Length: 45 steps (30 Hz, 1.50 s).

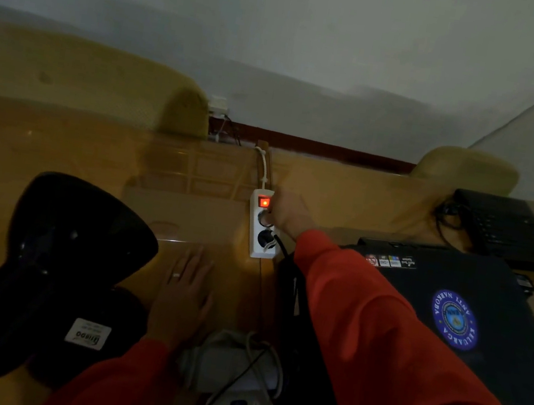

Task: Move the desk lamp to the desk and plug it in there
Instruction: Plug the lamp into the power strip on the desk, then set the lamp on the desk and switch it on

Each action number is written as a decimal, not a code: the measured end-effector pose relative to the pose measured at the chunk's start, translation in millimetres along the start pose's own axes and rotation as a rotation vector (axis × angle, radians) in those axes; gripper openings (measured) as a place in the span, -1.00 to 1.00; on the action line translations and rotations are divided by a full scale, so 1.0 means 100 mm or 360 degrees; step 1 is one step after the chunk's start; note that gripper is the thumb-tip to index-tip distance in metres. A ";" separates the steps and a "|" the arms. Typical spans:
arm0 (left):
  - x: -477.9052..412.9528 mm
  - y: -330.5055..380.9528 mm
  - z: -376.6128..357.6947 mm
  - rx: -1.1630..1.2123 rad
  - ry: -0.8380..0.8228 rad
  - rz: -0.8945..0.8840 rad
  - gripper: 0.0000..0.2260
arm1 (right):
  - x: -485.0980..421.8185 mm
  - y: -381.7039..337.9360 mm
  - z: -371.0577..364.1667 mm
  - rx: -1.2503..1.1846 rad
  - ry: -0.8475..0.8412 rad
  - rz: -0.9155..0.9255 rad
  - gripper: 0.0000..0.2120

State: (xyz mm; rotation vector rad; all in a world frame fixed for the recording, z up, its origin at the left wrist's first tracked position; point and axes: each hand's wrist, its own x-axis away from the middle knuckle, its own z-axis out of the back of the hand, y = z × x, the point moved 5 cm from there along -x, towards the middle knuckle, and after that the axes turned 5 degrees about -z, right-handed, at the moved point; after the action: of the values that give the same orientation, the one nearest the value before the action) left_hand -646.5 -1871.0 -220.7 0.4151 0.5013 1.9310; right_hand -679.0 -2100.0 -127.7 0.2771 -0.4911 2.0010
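Note:
A glossy black desk lamp (pixel 51 270) stands on the orange-brown desk (pixel 58 153) at the lower left, its shade tilted and unlit. A white power strip (pixel 262 227) lies mid-desk with its red switch (pixel 264 202) glowing. A black plug (pixel 266 238) sits in its nearer socket. My right hand (pixel 286 214) is over the strip's farther socket, fingers closed around something there; whether it is a plug I cannot tell. My left hand (pixel 184 294) rests flat on the desk beside the lamp, fingers spread, a ring on one finger.
A closed black laptop (pixel 469 322) with a round blue sticker lies at the right, a black keyboard (pixel 504 227) behind it. White devices with tangled cords (pixel 242 382) sit at the front edge. Two yellow chair backs (pixel 103 84) stand behind the desk, near a wall outlet (pixel 218 106).

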 end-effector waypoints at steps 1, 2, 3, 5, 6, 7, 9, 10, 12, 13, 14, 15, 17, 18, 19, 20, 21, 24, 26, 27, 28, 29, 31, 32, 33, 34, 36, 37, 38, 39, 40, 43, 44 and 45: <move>-0.01 -0.01 -0.01 -0.0016 0.0008 -0.0007 -0.41 | -0.01 -0.01 0.00 -0.0018 -0.0006 0.0000 -0.70; -0.01 -0.01 -0.02 -0.0042 0.0024 -0.0023 -0.42 | -0.01 -0.02 0.02 -0.0024 -0.0011 0.0001 -0.68; -0.01 -0.03 -0.05 -0.0045 0.0039 -0.0006 -0.42 | -0.01 -0.02 0.03 -0.0029 -0.0016 -0.0008 -0.65; -0.02 -0.04 -0.06 -0.0059 0.0058 0.0015 -0.42 | 0.00 -0.01 0.04 -0.0042 -0.0010 -0.0026 -0.61; -0.01 -0.03 -0.06 -0.0057 0.0052 0.0016 -0.42 | 0.01 -0.01 0.04 -0.0033 0.0008 -0.0031 -0.63; -0.01 -0.02 -0.05 -0.0046 0.0053 0.0008 -0.43 | 0.03 -0.01 0.03 -0.0019 0.0029 -0.0031 -0.65; -0.01 -0.02 -0.04 -0.0053 0.0027 0.0011 -0.46 | 0.07 -0.02 0.03 0.0024 0.0048 -0.0013 -0.71; -0.01 -0.02 -0.04 -0.0045 0.0014 0.0010 -0.49 | 0.10 -0.02 0.03 0.0049 0.0048 -0.0008 -0.72; -0.02 -0.01 -0.03 -0.0003 -0.0059 0.0008 -0.49 | 0.16 -0.02 0.05 0.0099 0.0043 0.0012 -0.72; -0.02 -0.01 -0.01 0.0020 -0.0120 0.0005 -0.49 | 0.21 -0.02 0.07 0.0115 0.0046 0.0028 -0.71; -0.02 0.00 0.03 0.0031 -0.0158 -0.0009 -0.51 | 0.26 -0.02 0.10 0.0121 0.0064 0.0045 -0.72; 0.00 0.02 0.09 0.0051 -0.0173 -0.0028 -0.55 | 0.33 -0.03 0.15 0.0105 0.0102 0.0060 -0.74; 0.06 0.06 0.23 0.0136 -0.0172 -0.0062 -0.65 | 0.51 -0.09 0.25 -0.0028 0.0218 0.0099 -0.77; 0.12 0.09 0.30 0.0199 -0.0171 -0.0072 -0.69 | 0.60 -0.13 0.30 -0.0132 0.0271 0.0143 -0.78; 0.19 0.11 0.36 0.0258 -0.0180 -0.0076 -0.71 | 0.71 -0.19 0.34 -0.0236 0.0300 0.0198 -0.77; 0.26 0.13 0.41 0.0299 -0.0183 -0.0079 -0.72 | 0.82 -0.25 0.37 -0.0325 0.0304 0.0242 -0.75; 0.34 0.14 0.46 0.0327 -0.0186 -0.0076 -0.72 | 0.95 -0.31 0.40 -0.0390 0.0300 0.0275 -0.73; 0.59 0.15 0.58 0.0399 -0.0177 -0.0104 -0.73 | 1.40 -0.52 0.45 -0.0559 0.0376 0.0427 -0.72; 0.76 0.17 0.63 0.0423 -0.0198 -0.0206 -0.74 | 1.71 -0.63 0.44 -0.0703 0.0451 0.0489 -0.74; 0.84 0.17 0.65 0.0449 -0.0211 -0.0244 -0.74 | 1.85 -0.67 0.41 -0.0786 0.0470 0.0507 -0.76; 0.93 0.16 0.69 0.0473 -0.0231 -0.0267 -0.73 | 1.98 -0.70 0.35 -0.0862 0.0467 0.0514 -0.78; 1.02 0.13 0.73 0.0486 -0.0236 -0.0298 -0.74 | 2.08 -0.72 0.26 -0.0926 0.0432 0.0498 -0.79; 1.22 0.03 0.82 0.0534 -0.0197 -0.0411 -0.77 | 2.22 -0.75 -0.01 -0.0979 0.0276 0.0425 -0.78; 1.33 -0.04 0.86 0.0557 -0.0193 -0.0443 -0.78 | 2.28 -0.77 -0.18 -0.0962 0.0192 0.0384 -0.77; 1.45 -0.11 0.92 0.0538 -0.0180 -0.0470 -0.79 | 2.33 -0.78 -0.35 -0.0931 0.0128 0.0349 -0.76; 1.57 -0.19 0.98 0.0515 -0.0154 -0.0474 -0.80 | 2.38 -0.80 -0.52 -0.0907 0.0083 0.0319 -0.75; 1.81 -0.33 1.10 0.0436 -0.0008 -0.0479 -0.78 | 2.51 -0.87 -0.82 -0.0936 0.0004 0.0283 -0.75; 1.92 -0.40 1.15 0.0366 0.0099 -0.0507 -0.74 | 2.59 -0.93 -0.96 -0.0970 -0.0034 0.0294 -0.75; 2.01 -0.46 1.21 0.0344 0.0203 -0.0510 -0.72 | 2.65 -0.99 -1.10 -0.0984 -0.0065 0.0320 -0.73; 2.07 -0.55 1.25 0.0382 0.0275 -0.0463 -0.71 | 2.69 -1.06 -1.24 -0.0961 -0.0095 0.0352 -0.67; 2.09 -0.65 1.28 0.0449 0.0328 -0.0385 -0.71 | 2.72 -1.14 -1.36 -0.0908 -0.0126 0.0375 -0.54; 2.00 -0.94 1.27 0.0572 0.0403 -0.0076 -0.84 | 2.84 -1.34 -1.62 -0.0948 -0.0129 0.0249 -0.17; 1.93 -1.00 1.25 0.0560 0.0412 -0.0005 -0.86 | 2.88 -1.39 -1.66 -0.1052 -0.0027 0.0230 -0.19; 1.85 -1.04 1.23 0.0532 0.0388 0.0041 -0.81 | 2.92 -1.43 -1.68 -0.1163 0.0087 0.0211 -0.26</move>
State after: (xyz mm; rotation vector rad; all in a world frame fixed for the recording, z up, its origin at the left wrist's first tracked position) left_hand -576.2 -1644.3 -159.1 0.4000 0.9898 1.9363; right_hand -683.5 -1734.0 -129.3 -0.2677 -1.1785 1.8081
